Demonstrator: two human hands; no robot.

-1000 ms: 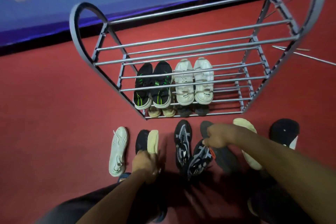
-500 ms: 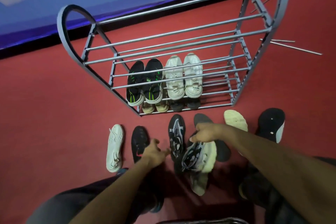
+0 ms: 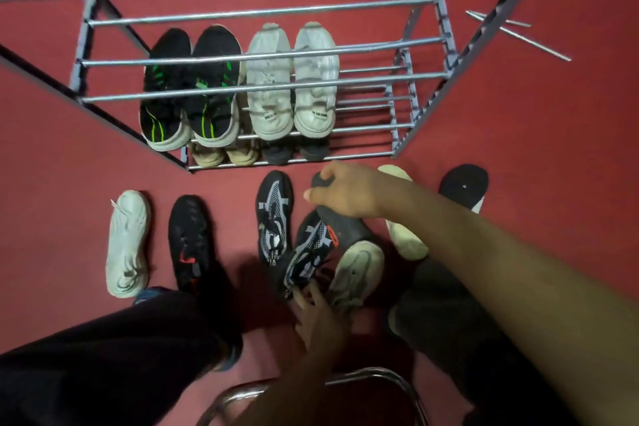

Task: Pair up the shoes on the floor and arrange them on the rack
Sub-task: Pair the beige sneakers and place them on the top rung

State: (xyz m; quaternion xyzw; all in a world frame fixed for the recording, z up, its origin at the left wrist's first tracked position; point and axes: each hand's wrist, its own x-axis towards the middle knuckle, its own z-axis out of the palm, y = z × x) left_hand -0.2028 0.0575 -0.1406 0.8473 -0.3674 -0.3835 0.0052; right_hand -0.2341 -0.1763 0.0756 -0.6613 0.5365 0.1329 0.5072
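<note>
I had my right hand (image 3: pixel 345 192) curled on the light, floppy sneaker's (image 3: pixel 311 249) toe, left hand (image 3: pixel 320 316) loosely touching its heel

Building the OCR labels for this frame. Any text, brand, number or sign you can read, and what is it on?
Nothing here can be read with confidence.
White shoes on the rack: small dark print on each heel, too blurred to read.
Black and grey patterned shoe on the floor: pale lettering near the heel, too blurred to read.
Black shoe on the floor: a red mark, no letters.
</note>
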